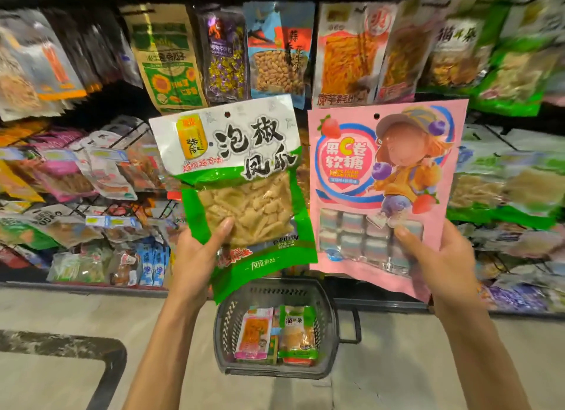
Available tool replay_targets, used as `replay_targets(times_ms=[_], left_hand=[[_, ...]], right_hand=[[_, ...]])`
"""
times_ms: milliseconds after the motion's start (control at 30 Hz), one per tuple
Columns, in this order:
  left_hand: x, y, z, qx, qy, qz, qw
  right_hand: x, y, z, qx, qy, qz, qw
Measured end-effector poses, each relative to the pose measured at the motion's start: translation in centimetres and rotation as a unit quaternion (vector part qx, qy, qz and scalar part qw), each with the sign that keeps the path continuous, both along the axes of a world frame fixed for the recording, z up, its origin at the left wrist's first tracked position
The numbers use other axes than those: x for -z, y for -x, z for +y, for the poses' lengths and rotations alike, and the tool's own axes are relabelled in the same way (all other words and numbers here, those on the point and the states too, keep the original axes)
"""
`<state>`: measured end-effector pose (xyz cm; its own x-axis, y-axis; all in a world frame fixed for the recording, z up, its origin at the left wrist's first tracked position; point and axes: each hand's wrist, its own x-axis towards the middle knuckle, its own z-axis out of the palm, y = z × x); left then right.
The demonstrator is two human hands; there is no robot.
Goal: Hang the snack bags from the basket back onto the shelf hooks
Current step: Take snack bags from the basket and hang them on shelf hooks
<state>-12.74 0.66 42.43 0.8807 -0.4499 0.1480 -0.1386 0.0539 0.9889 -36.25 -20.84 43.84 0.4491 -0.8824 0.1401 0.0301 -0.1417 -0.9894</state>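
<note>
Both hands are up close, and each holds 1 snack bag. The left hand (198,250) pinches the low corner of a green and white bag (238,171), with the thumb on the front and the fingers hidden behind. The right hand (440,263) pinches the low corner of a pink candy bag (385,180) the same way. The 2 bags are held up side by side, almost touching, with their fronts toward the camera. Each one has a small round hole near its top edge.

Down below, between the arms, a dark basket (227,324) sits on the floor (397,363). At least 2 more bags lie flat in it, an orange bag (253,333) and a green-topped bag (298,333), so the job is not near done.

Farther off is the shelf (76,284), packed with rows of hanging bags. It is blurry, so I cannot really make out the hooks or a free spot.

I think the step right now is bringing these 2 bags up to the shelf. Neither bag is on a hook yet. The next move needs a hook with room, best where bags of the same kind hang. Then the little hole must line up with the hook tip and slide on. That looks hard with a grip so low on a floppy bag, so a hand may need to move up near the top. Doing 1 bag at a time looks easier.
</note>
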Motion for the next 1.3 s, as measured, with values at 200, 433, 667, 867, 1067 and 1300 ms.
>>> replay_targets(times_ms=[200, 433, 667, 867, 1067, 1300], left_hand=[[-0.9, 8.3, -5.7, 0.027, 0.022, -0.01, 0.999], [-1.0, 17.6, -14.1, 0.068, 0.024, -0.027, 0.997], [-0.2, 23.4, -20.2, 0.127, -0.007, 0.01, 0.992], [-1.1, 24.6, -26.6, 0.153, -0.007, -0.006, 0.988], [-2.9, 24.6, -35.2, 0.169, 0.021, -0.036, 0.985], [-4.9, 24.3, -46.3, 0.19, 0.048, -0.04, 0.98]], right_hand=[[-1.2, 9.9, -4.3, 0.044, -0.014, -0.029, 0.999], [-1.5, 22.4, -9.6, 0.111, -0.009, -0.037, 0.993], [0.2, 30.0, -13.2, 0.193, 0.02, 0.006, 0.981], [1.0, 33.2, -17.9, 0.233, -0.011, 0.018, 0.972], [0.0, 34.5, -25.0, 0.239, 0.015, 0.016, 0.971], [-2.8, 33.7, -34.5, 0.222, 0.048, 0.002, 0.974]])
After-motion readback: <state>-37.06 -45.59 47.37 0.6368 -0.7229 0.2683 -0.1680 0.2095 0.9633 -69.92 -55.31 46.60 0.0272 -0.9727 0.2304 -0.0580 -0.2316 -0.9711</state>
